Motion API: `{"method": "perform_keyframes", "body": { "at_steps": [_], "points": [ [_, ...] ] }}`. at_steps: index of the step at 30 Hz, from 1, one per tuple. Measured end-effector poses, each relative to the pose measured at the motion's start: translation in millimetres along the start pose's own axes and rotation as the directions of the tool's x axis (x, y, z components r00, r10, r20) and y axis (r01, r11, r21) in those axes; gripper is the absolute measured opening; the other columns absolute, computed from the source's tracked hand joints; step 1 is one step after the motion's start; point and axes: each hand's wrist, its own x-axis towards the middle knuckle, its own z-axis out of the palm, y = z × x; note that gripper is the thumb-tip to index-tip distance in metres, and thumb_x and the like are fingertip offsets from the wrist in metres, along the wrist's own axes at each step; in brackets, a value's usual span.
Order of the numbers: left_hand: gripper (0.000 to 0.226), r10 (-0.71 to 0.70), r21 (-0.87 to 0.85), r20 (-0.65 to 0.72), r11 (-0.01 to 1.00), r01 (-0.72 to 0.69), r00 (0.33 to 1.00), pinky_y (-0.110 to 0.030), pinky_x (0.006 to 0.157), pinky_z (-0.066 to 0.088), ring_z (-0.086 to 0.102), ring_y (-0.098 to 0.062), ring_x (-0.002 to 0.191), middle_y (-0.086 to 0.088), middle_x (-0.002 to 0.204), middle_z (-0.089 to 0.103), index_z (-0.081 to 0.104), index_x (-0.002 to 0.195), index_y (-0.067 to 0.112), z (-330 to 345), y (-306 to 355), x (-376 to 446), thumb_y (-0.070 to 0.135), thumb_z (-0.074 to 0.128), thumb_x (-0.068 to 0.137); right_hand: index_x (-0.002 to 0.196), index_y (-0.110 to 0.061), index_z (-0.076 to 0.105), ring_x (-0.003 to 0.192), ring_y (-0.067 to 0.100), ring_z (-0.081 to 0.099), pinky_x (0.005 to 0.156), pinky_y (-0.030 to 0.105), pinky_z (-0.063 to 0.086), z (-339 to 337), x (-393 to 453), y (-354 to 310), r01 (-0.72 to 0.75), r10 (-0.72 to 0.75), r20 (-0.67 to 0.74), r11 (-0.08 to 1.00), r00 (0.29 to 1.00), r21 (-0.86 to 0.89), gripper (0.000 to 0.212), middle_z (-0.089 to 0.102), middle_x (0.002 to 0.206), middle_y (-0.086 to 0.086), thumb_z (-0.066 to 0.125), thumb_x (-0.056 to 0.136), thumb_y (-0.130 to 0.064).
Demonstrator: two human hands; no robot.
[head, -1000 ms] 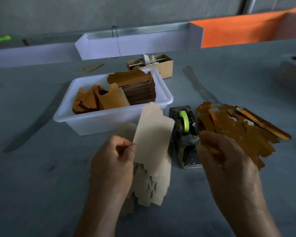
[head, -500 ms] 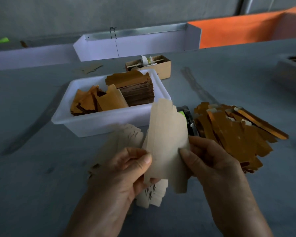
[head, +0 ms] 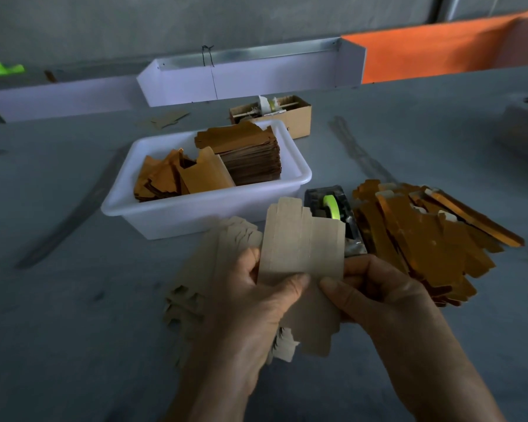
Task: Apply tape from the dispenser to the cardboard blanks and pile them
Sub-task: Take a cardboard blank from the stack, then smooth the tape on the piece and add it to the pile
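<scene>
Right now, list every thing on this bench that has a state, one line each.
held blank: upright, pinched by both hands
left hand: grips the blank's lower left edge
right hand: pinches its lower right edge
tape dispenser: loaded with a green roll
white tub: holds stacked and loose blanks
gold pile: fanned, untidy
pale blanks: spread flat under the hands

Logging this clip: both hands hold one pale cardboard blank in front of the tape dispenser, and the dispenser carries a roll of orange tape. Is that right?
Not quite: the head view shows the roll in the tape dispenser is bright green, not orange. The rest holds: the left hand and right hand both pinch the pale cardboard blank in front of it.
</scene>
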Motion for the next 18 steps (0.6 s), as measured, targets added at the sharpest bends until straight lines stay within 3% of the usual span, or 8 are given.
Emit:
{"method": "perform_keyframes", "body": {
  "at_steps": [3, 5, 9, 13, 16, 18],
  "points": [
    [0.020, 0.043, 0.057, -0.019, 0.998, -0.042, 0.999, -0.015, 0.054, 0.051, 0.068, -0.003, 0.066, 0.011, 0.075, 0.073, 0.068, 0.088, 0.028, 4.4, -5.4, 0.4, 0.016, 0.077, 0.075, 0.078, -0.028, 0.065, 0.062, 0.000, 0.058, 0.053, 0.013, 0.046, 3.5, -3.3, 0.2, 0.140, -0.175, -0.071, 0.928, 0.982, -0.346, 0.006, 0.064, 0.067, -0.016, 0.069, 0.074, -0.030],
    [0.026, 0.052, 0.049, -0.014, 0.997, -0.051, 0.999, -0.022, 0.056, 0.054, 0.070, -0.006, 0.066, 0.009, 0.074, 0.073, 0.069, 0.087, 0.037, 5.7, -5.7, 0.2, 0.016, 0.077, 0.075, 0.078, -0.033, 0.060, 0.066, -0.004, 0.057, 0.051, 0.008, 0.042, 7.7, -5.6, -2.3, 0.185, -0.251, -0.091, 0.873, 0.964, -0.452, 0.010, 0.061, 0.074, -0.023, 0.064, 0.072, -0.040],
    [0.017, 0.051, -0.006, 0.042, 0.999, -0.051, 0.998, -0.039, 0.054, 0.058, 0.070, -0.022, 0.060, -0.003, 0.070, 0.073, 0.071, 0.083, 0.035, 7.2, -3.2, -3.7, 0.032, 0.073, 0.066, 0.086, -0.034, 0.052, 0.059, 0.006, 0.063, 0.049, 0.016, 0.049, 17.8, -9.9, -3.4, 0.211, -0.234, -0.033, 0.921, 0.972, -0.327, 0.027, 0.066, 0.074, -0.009, 0.052, 0.071, -0.057],
    [0.011, 0.022, -0.058, 0.122, 0.998, -0.015, 0.992, -0.035, 0.058, 0.050, 0.063, -0.027, 0.059, -0.013, 0.067, 0.067, 0.072, 0.083, 0.020, 5.8, -3.8, -7.5, 0.031, 0.071, 0.079, 0.084, -0.033, 0.054, 0.056, 0.014, 0.064, 0.052, 0.025, 0.052, 20.5, -9.3, 2.7, 0.205, -0.211, -0.003, 0.955, 0.978, -0.215, 0.016, 0.065, 0.066, 0.002, 0.050, 0.077, -0.047],
    [0.024, 0.061, -0.035, 0.193, 0.998, -0.055, 0.979, -0.034, 0.059, 0.051, 0.065, -0.035, 0.069, -0.020, 0.078, 0.069, 0.071, 0.083, 0.017, 2.0, 0.8, -10.0, 0.040, 0.063, 0.083, 0.087, -0.030, 0.056, 0.058, 0.006, 0.064, 0.052, 0.017, 0.050, 18.2, -8.4, 3.8, 0.210, -0.220, -0.013, 0.946, 0.975, -0.245, 0.016, 0.067, 0.068, -0.005, 0.052, 0.076, -0.041],
    [0.027, 0.114, 0.049, 0.224, 0.991, -0.128, 0.968, -0.027, 0.058, 0.054, 0.068, -0.025, 0.071, -0.012, 0.077, 0.070, 0.070, 0.084, 0.020, 1.5, 1.3, -12.3, 0.045, 0.059, 0.081, 0.090, -0.027, 0.058, 0.059, 0.004, 0.066, 0.053, 0.015, 0.050, 15.7, -7.8, 3.5, 0.200, -0.209, -0.009, 0.944, 0.978, -0.261, 0.012, 0.068, 0.069, -0.006, 0.056, 0.081, -0.034]
  ]
}}
